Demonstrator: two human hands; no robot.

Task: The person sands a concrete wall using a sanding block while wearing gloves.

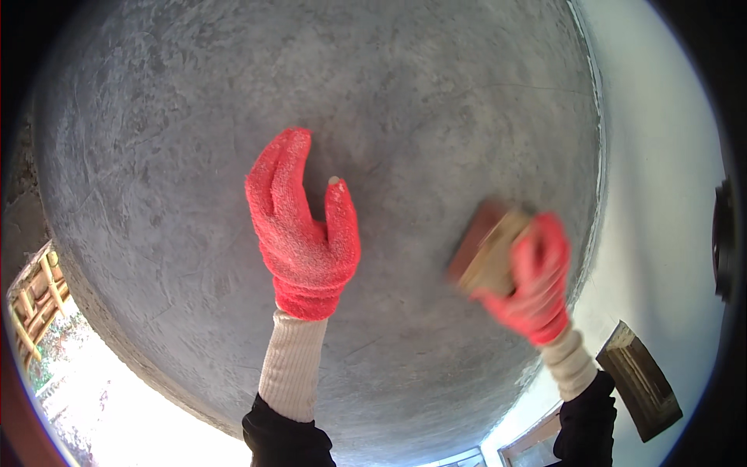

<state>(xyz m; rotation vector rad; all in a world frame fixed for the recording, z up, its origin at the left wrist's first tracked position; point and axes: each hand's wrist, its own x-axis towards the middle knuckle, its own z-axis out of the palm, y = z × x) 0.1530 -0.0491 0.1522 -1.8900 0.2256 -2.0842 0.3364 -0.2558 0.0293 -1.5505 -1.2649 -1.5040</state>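
A broad grey plastered surface with mottled smears fills most of the view. My left hand, in a red rough-coated glove with a cream knit cuff, is raised in front of its middle. Its thumb stands apart from the slightly curved fingers, and nothing is in it; whether it touches the plaster I cannot tell. A tan block with a reddish-brown face, which looks like a sanding block, is gripped in my right hand, gloved the same way. Block and right hand are blurred by motion, with the block close against the plaster.
The grey surface meets a white wall along a rough pale edge at the right. A dark brown framed piece is on that wall, lower right. Bright daylight shows at the lower left, beside a bamboo-like railing.
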